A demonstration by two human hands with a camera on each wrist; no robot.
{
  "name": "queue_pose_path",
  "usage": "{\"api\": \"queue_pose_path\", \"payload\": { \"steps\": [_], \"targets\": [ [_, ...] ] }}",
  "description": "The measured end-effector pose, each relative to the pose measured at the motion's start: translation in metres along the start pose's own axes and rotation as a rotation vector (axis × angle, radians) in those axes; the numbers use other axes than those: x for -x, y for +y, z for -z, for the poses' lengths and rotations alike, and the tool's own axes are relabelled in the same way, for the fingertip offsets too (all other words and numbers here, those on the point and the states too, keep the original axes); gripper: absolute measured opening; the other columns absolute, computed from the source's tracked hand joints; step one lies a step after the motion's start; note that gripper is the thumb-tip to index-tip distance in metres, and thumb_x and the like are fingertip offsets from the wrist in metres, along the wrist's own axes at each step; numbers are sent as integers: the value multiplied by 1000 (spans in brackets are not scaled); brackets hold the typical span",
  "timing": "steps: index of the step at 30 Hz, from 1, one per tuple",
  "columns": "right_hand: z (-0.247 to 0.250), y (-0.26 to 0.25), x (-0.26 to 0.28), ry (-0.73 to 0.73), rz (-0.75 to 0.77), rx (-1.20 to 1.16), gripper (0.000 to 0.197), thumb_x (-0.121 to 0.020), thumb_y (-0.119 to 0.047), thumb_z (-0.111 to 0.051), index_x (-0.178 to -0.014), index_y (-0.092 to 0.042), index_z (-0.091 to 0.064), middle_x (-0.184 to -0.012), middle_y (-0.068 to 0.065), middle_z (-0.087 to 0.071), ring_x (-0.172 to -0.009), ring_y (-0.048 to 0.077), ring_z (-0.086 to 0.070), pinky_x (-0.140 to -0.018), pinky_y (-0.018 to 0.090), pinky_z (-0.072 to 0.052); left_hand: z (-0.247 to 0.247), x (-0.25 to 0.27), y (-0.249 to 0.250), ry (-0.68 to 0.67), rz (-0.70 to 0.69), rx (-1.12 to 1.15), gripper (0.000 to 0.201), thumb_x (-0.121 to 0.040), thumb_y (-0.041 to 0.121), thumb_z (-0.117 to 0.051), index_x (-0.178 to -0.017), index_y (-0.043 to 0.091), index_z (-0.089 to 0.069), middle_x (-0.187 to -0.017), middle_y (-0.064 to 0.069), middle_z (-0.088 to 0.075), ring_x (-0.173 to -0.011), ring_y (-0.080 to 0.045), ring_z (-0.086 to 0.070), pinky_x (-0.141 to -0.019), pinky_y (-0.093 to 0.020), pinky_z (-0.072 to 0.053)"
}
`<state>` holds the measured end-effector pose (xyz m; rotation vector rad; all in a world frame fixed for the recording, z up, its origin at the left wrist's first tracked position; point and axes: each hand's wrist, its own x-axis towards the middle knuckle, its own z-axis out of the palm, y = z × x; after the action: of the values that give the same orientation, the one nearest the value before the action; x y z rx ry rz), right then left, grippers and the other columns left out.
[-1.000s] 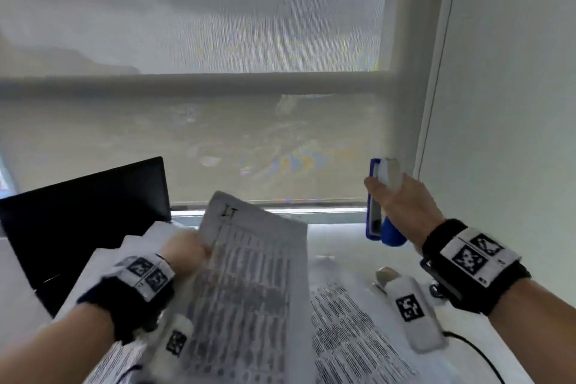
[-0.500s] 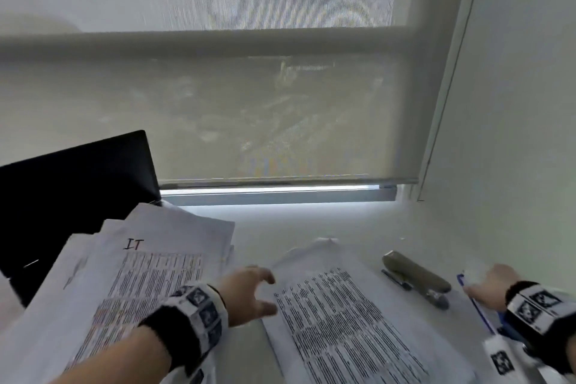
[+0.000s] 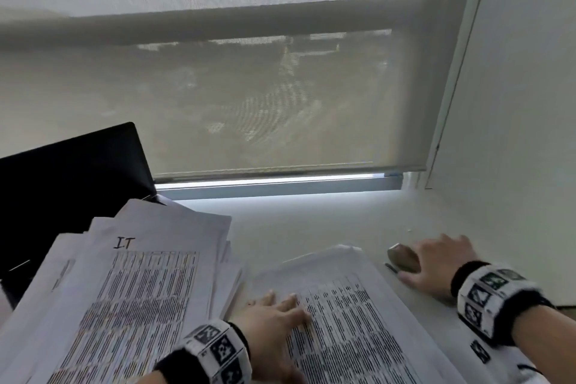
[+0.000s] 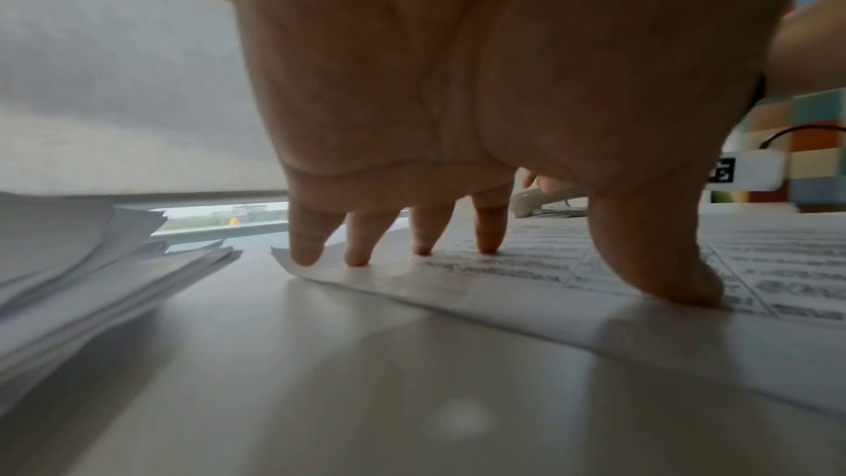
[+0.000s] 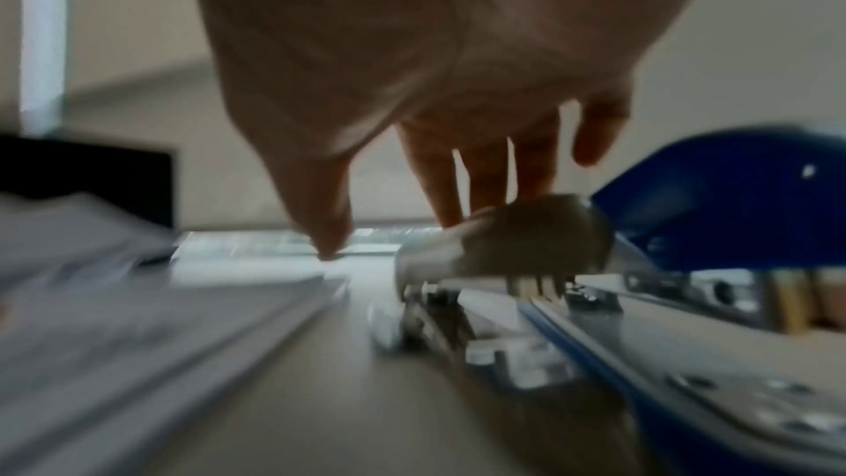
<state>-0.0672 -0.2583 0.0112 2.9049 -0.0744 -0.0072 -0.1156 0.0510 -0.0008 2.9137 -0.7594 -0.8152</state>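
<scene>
Black laptop (image 3: pixel 71 171), paper stack (image 3: pixel 140 284) (marked IT), roller blind (image 3: pixel 249 103), white desk (image 3: pixel 311 221)

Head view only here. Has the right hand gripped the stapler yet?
Observer: Not yet. The right wrist view is blurred, but the fingers reach the front end of the stapler, and the thumb is apart from it.
Operator: Is anything hidden behind that hand?
Observer: Yes, a blue tool lies close on the stapler's right.
Operator: Is the left hand flat on the sheet?
Observer: No. The left wrist view shows the palm raised, with all five fingertips pressing the sheet near its corner.
</scene>
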Motion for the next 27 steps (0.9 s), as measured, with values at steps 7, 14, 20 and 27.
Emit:
{"api": "queue_pose_path", "payload": {
  "steps": [7, 14, 20, 27],
  "targets": [
    [0, -2, 28, 140, -32, -320, 42, -92, -34, -49, -131, -20, -43, -117, 2, -58, -106, 23, -56, -91, 33, -45, -1, 4, 20, 74, 14, -38, 95, -76, 66, -67, -152, 31, -21, -164, -1, -6, -149, -28, -10, -121, -46, -14],
    [35, -54, 68, -58, 239, -642, 45, -86, -32, -63, -128, -25, -47, -112, -4, -56, -92, 8, -56, -85, 23, -50, -12, -12, 11, 2, 201, -15, 138, -60, 86, -61, -154, 14, 9, -163, -5, 13, -150, -26, 8, -122, -44, 4],
    [44, -123, 70, -244, 278, -540, 25, -94, -29, -48, -111, -14, -56, -104, 4, -56, -102, 20, -56, -91, 25, -43, -12, -11, 7, 25, 202, -7, 138, -59, 88, -59, -154, 16, 12, -163, -1, 14, -150, -23, 12, -118, -46, 10],
    [28, -164, 31, -224, 133, -497, 29, -93, -32, -49, -121, -24, -52, -122, 11, -52, -114, 28, -53, -102, 37, -41, -16, -16, 1, 24, 199, -25, 135, -62, 88, -56, -154, 17, 12, -163, -1, 13, -150, -25, 10, -118, -49, 9]
  ]
}}
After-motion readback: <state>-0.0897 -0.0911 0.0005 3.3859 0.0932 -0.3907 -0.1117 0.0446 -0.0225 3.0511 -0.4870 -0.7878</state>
